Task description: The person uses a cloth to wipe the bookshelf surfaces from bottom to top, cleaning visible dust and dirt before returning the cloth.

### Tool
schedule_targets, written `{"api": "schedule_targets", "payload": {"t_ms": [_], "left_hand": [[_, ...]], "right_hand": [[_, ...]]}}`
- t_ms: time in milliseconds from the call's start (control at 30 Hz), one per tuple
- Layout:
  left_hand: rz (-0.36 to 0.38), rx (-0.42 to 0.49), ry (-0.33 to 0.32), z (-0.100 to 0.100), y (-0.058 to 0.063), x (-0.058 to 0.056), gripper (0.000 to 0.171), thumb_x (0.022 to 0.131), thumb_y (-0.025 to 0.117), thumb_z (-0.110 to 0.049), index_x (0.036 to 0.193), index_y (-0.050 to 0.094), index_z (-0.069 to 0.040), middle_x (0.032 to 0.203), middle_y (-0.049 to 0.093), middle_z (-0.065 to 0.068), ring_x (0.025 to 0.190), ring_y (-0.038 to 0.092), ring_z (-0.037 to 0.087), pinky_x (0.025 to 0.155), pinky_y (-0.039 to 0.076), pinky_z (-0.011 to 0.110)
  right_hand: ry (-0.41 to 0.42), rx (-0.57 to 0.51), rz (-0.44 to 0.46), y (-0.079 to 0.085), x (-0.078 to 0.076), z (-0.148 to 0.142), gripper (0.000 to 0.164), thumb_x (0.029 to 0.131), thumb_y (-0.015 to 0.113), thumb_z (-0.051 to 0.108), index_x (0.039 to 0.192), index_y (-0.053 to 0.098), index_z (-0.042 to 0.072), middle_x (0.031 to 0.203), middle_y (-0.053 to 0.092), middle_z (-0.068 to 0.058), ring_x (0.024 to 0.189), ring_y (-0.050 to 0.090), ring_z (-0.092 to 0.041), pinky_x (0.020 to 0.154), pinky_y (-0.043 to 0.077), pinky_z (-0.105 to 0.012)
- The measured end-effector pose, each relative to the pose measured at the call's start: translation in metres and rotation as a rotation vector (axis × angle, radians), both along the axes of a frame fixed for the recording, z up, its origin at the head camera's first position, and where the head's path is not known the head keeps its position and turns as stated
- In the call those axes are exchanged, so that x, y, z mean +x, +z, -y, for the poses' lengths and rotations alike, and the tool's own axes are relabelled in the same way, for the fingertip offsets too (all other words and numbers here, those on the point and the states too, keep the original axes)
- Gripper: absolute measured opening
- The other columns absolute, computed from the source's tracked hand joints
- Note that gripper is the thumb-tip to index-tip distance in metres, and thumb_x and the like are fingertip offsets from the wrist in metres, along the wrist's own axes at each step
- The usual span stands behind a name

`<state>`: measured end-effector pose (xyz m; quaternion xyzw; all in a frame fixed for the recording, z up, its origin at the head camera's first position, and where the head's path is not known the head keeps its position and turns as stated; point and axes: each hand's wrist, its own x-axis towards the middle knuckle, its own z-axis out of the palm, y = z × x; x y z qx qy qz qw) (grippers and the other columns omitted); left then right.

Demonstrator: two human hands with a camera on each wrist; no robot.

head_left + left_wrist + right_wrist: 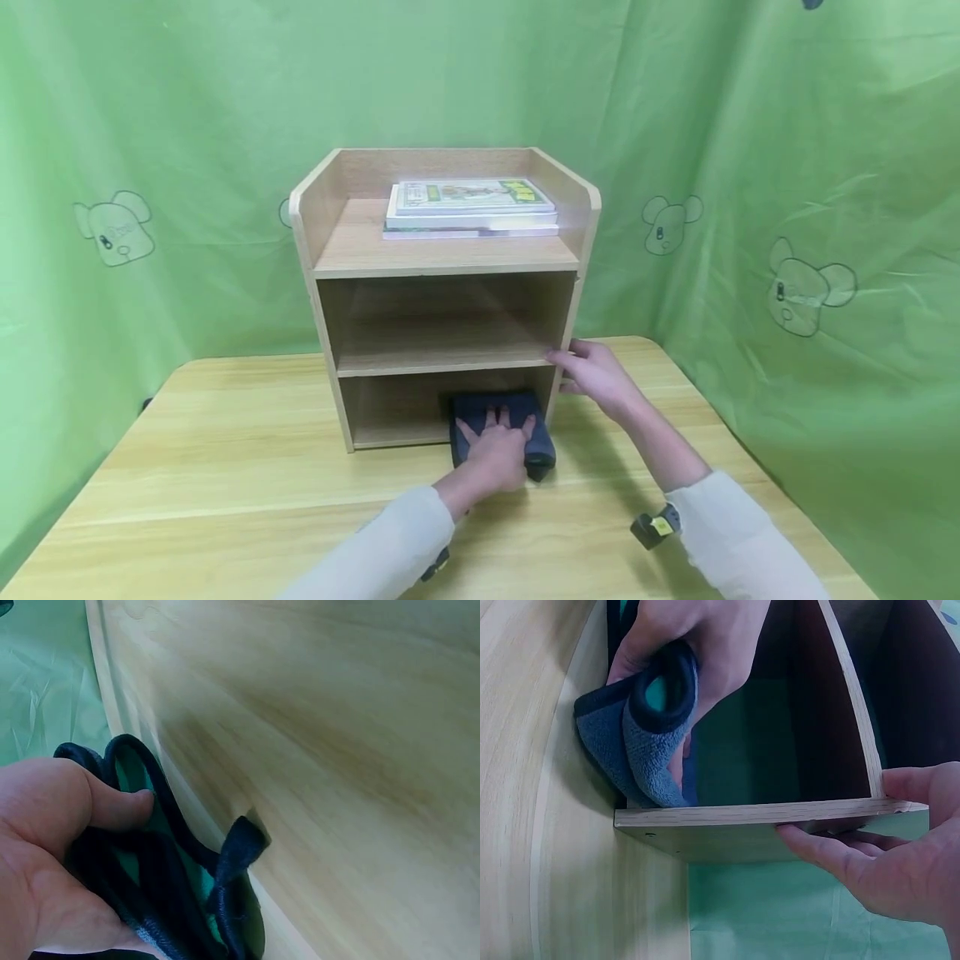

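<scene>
A folded dark blue cloth (480, 407) lies on the bottom level of a wooden shelf unit (457, 272), at its right end, with its front folds sticking out over the opening. My left hand (495, 457) presses on the cloth, fingers spread across its top. In the left wrist view, the thumb rests against the cloth's layered folds (187, 847), which show a green inner side. My right hand (596, 375) holds the unit's right side panel (742, 815), thumb at the front edge by the middle board and fingers against the outer face.
Several books (472, 208) lie stacked on the unit's top level. The unit stands on a light wooden table (210, 467). Green curtain (450, 75) with bear drawings surrounds the table at the back and sides.
</scene>
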<state>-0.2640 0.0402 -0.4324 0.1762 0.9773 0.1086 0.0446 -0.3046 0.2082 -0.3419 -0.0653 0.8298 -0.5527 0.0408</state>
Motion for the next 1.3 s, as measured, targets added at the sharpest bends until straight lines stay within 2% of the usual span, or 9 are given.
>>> {"api": "schedule_targets", "payload": {"t_ms": [233, 567, 733, 1000, 1300], "left_hand": [[0.030, 0.023, -0.020, 0.006, 0.005, 0.003, 0.087, 0.079, 0.080, -0.017, 0.155, 0.042, -0.034, 0.163, 0.034, 0.017, 0.152, 0.029, 0.039, 0.109, 0.020, 0.081], [0.050, 0.064, -0.053, 0.024, 0.005, -0.003, 0.086, 0.078, 0.074, -0.010, 0.154, 0.043, -0.038, 0.163, 0.035, 0.014, 0.152, 0.030, 0.037, 0.112, 0.020, 0.078], [0.047, 0.041, -0.063, 0.036, 0.005, -0.005, 0.086, 0.077, 0.073, -0.010, 0.152, 0.044, -0.041, 0.162, 0.038, 0.011, 0.151, 0.032, 0.034, 0.111, 0.025, 0.076], [0.051, 0.066, -0.047, 0.068, 0.008, -0.006, 0.084, 0.078, 0.070, -0.004, 0.151, 0.047, -0.038, 0.162, 0.038, 0.011, 0.150, 0.034, 0.035, 0.111, 0.024, 0.077], [0.014, 0.094, -0.018, 0.114, 0.006, -0.010, 0.084, 0.076, 0.065, 0.002, 0.150, 0.050, -0.033, 0.161, 0.038, 0.015, 0.150, 0.033, 0.038, 0.108, 0.025, 0.080]], "right_hand": [[0.006, -0.003, 0.011, -0.001, 0.000, -0.002, 0.061, 0.102, 0.056, 0.026, 0.149, 0.039, -0.010, 0.149, 0.047, -0.031, 0.135, 0.051, -0.043, 0.102, 0.053, -0.044], [0.006, 0.003, 0.034, -0.003, -0.003, 0.000, 0.063, 0.101, 0.058, 0.028, 0.150, 0.040, -0.007, 0.150, 0.047, -0.027, 0.137, 0.050, -0.042, 0.101, 0.054, -0.044], [0.013, -0.008, 0.030, -0.006, -0.005, 0.000, 0.061, 0.101, 0.057, 0.028, 0.149, 0.041, -0.007, 0.149, 0.049, -0.027, 0.136, 0.051, -0.041, 0.098, 0.055, -0.042], [0.027, 0.012, 0.021, -0.005, -0.004, -0.002, 0.064, 0.102, 0.057, 0.029, 0.150, 0.039, -0.008, 0.153, 0.044, -0.027, 0.138, 0.048, -0.042, 0.101, 0.053, -0.044], [0.031, 0.011, 0.016, -0.001, -0.002, -0.005, 0.065, 0.102, 0.056, 0.028, 0.151, 0.036, -0.008, 0.155, 0.041, -0.027, 0.140, 0.046, -0.043, 0.104, 0.051, -0.044]]}}
